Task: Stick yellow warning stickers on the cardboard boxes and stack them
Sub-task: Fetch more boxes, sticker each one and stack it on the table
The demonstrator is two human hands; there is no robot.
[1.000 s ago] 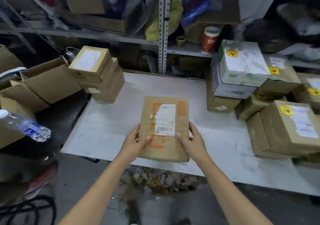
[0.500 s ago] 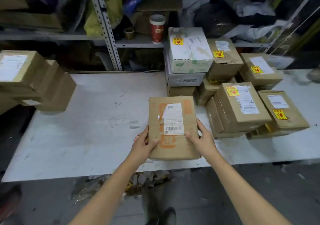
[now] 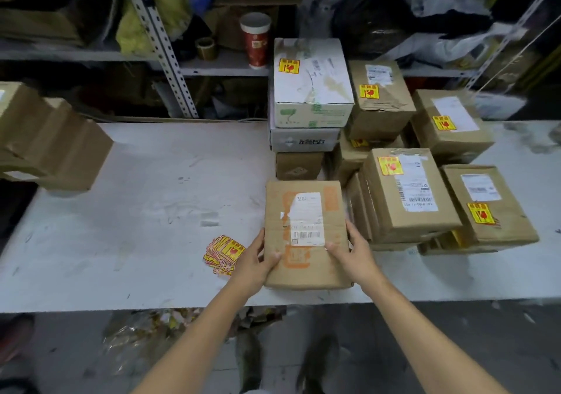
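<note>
I see table (image 3: 151, 211) across middle of frame. At lower centre, over near edge of table, held box (image 3: 306, 235); left hand (image 3: 253, 264) grips its left side, right hand (image 3: 353, 254) its right side. On table, just left of left hand, sticker pile (image 3: 224, 254). Right of held box and just beside it, box group (image 3: 406, 193), stacked in layers, reaching back toward shelf (image 3: 218, 67). At left edge of frame, more stacked boxes (image 3: 54, 147). Shelf stands behind table; on it cup (image 3: 255, 39), with tape roll (image 3: 205, 48) just left of cup.

The single head-worn camera looks forward and steeply down, close over the white table (image 3: 136, 241).
</note>
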